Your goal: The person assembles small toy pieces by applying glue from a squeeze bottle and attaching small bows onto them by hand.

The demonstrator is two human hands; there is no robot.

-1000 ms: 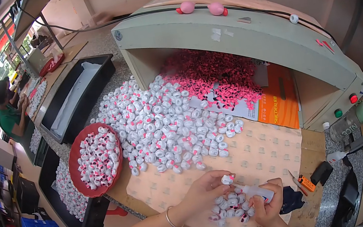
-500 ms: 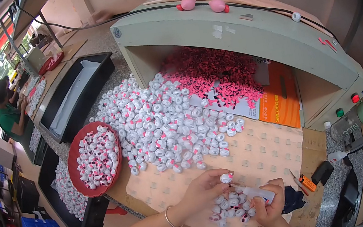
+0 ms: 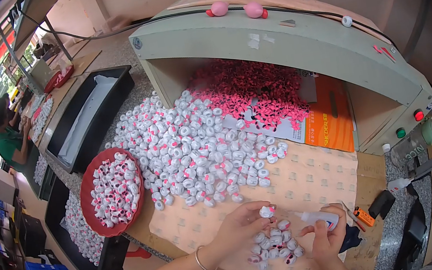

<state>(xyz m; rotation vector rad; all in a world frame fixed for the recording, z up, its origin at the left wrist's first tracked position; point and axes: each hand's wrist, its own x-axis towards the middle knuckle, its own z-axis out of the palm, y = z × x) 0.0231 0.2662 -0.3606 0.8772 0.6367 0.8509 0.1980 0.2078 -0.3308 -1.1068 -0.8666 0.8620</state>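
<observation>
A big pale green box with a wide mouth (image 3: 202, 39) stands on the worktop (image 3: 317, 176), and lots of tiny pink bits (image 3: 254, 90) lie inside it. A huge heap of white pieces (image 3: 191, 155) spreads out in front, and a red bowl (image 3: 90, 209) full of more sits to the left.

Near the front edge, the left hand (image 3: 238, 229) holds one small white piece (image 3: 266, 212) up above a little pile (image 3: 277, 246) of others. Its grip is pinched almost closed, thumb and fingertips on the piece. The right hand (image 3: 327, 237) has its grip curled around a see-through bottle (image 3: 313, 217), and the thin tip points toward the piece, with a gap between.

The piece looks very light, and its round, smooth sides may slip or roll. I can't tell if it is hard or squishy. It's best held by the sides, away from the pink bit (that part looks easy to bend). The bottle looks light and squeezy, so hold it softly around its fat middle, not by the skinny tip.
</observation>
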